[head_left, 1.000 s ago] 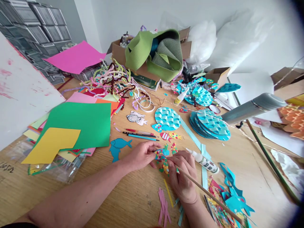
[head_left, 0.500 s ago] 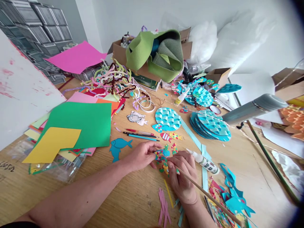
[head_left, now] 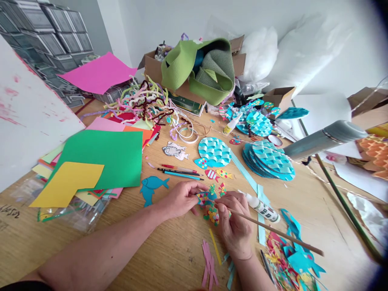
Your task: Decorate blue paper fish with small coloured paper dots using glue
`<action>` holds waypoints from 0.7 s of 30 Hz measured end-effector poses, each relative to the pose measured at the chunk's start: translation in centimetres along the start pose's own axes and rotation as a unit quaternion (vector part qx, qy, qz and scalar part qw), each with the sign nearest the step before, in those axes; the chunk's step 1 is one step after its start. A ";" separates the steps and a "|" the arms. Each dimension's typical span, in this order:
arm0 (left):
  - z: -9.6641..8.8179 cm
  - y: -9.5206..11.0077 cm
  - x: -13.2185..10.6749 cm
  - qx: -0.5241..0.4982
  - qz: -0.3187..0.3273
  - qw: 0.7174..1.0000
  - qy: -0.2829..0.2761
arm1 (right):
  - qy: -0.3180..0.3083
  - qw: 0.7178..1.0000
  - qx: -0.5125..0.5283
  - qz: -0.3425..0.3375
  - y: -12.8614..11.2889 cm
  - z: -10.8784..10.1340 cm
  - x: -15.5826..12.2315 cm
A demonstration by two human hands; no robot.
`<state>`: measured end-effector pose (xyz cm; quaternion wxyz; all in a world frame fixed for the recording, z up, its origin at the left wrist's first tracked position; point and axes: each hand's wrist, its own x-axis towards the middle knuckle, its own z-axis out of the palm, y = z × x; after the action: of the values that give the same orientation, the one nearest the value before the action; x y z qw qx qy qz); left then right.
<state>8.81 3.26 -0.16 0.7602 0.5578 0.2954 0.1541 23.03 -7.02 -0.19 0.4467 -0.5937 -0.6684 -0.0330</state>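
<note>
My left hand (head_left: 183, 199) pinches a small blue paper fish (head_left: 203, 198) patterned with coloured triangles, holding it just above the table. Between the thumb and fingers of my right hand (head_left: 235, 218) is a thin wooden stick (head_left: 275, 229). Its tip points at the fish, though the fingers partly cover that end. Small bright paper cut-outs (head_left: 213, 216) lie beneath and around both hands. Close to my right knuckles rests a white glue bottle (head_left: 263, 208) on its side. Beyond the hands lie a striped paper fish (head_left: 211, 174) and a yellow dotted one (head_left: 224, 173).
Woven blue paper discs (head_left: 268, 159) are stacked by a grey thermos (head_left: 327, 138). Coloured paper sheets (head_left: 112, 155) lie left, near blue fish cut-outs (head_left: 153, 184) and pens (head_left: 182, 173). Paper scraps (head_left: 280, 252) and pink strips (head_left: 208, 264) lie in front. Pipe cleaners (head_left: 145, 101) are heaped behind.
The rear end of the wooden stick has swung up and to the right as my right hand turned slightly. My left hand stays nearly in place with the fish.
</note>
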 end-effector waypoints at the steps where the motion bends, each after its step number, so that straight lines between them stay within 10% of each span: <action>1: 0.0 0.0 0.0 0.000 -0.001 1.000 0.000 | 0.003 1.000 0.002 0.001 0.0 0.0 0.0; 21: 0.0 -0.5 0.3 -0.011 -0.013 1.000 0.020 | 0.011 1.000 -0.009 0.007 0.2 0.0 -0.3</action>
<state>9.01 3.28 -0.73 0.7620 0.5427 0.3157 0.1585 23.15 -7.19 -0.56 0.4490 -0.6024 -0.6586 -0.0427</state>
